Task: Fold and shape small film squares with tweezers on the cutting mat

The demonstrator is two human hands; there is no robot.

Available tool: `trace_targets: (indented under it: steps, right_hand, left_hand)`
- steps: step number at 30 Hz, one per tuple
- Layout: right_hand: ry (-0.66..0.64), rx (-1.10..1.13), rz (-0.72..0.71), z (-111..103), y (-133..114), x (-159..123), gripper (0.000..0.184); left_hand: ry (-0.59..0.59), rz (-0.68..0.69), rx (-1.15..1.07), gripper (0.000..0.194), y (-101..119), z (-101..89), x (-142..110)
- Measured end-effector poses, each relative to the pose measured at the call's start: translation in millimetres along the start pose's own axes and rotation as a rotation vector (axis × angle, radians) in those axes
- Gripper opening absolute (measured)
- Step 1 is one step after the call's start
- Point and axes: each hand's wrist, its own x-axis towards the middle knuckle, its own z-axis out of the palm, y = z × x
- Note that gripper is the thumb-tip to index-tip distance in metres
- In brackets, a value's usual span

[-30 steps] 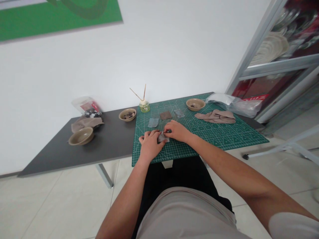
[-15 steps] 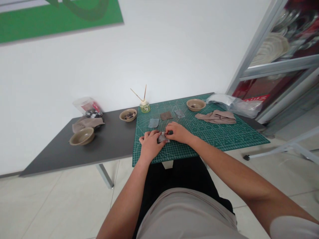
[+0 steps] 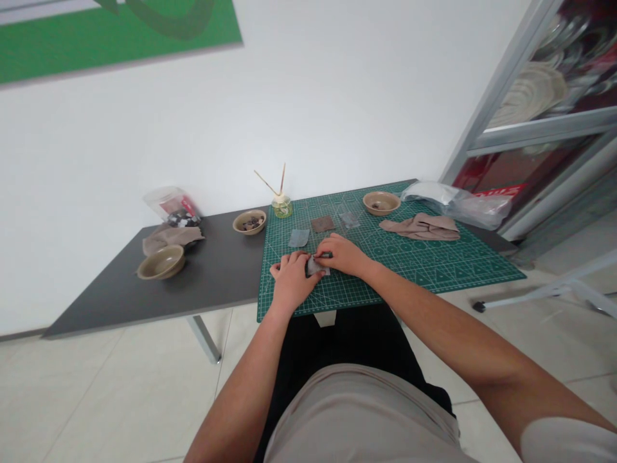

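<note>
My left hand (image 3: 292, 276) presses a small grey sheet (image 3: 315, 265), perhaps sandpaper, onto the green cutting mat (image 3: 351, 292), its thumb and fingers at the sheet's near and left edges. Against the same sheet, the fingertips of my right hand (image 3: 343, 254) pinch a small dark piece (image 3: 326, 254); its kind is too small to make out. Just beyond my hands lie a grey-blue square sheet (image 3: 299, 238), a brown square sheet (image 3: 322, 223) and a pale grey, shiny one (image 3: 349, 220).
On the dark table (image 3: 212, 276) at left are a bowl (image 3: 162, 265), a cloth (image 3: 168, 238), a tipped clear jar (image 3: 173, 204) and a bowl of stones (image 3: 249, 223). A reed bottle (image 3: 282, 206) stands behind. Rightward lie another bowl (image 3: 382, 203), a brown cloth (image 3: 424, 227) and plastic bag (image 3: 457, 202).
My right hand has shifted slightly leftward over the grey sheet, bringing its fingertips closer to the left hand. The left hand keeps its place on the sheet.
</note>
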Motion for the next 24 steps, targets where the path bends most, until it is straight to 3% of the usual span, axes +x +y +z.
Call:
trace_targets:
  steps: [3, 8, 16, 24]
  right_hand:
    - [0.008, -0.011, 0.015, -1.7, 0.8, -3.3, 0.005]
    - [-0.119, 0.049, -0.078, -2.6, -8.1, 2.0, 0.006]
    - [-0.034, -0.026, 0.015, -1.9, -5.6, 2.6, 0.008]
    - [-0.116, 0.055, -0.025, -4.0, -10.3, 3.1, 0.006]
  left_hand:
    - [-0.004, 0.006, 0.004, 0.047, -0.6, 0.5, 0.0]
    - [-0.028, -0.011, -0.003, 0.045, -1.4, -0.8, 0.7]
    - [-0.016, -0.027, -0.02, 0.051, -0.5, -1.8, 1.0]
    - [0.002, -0.027, -0.004, 0.047, -0.3, -0.9, -0.1]
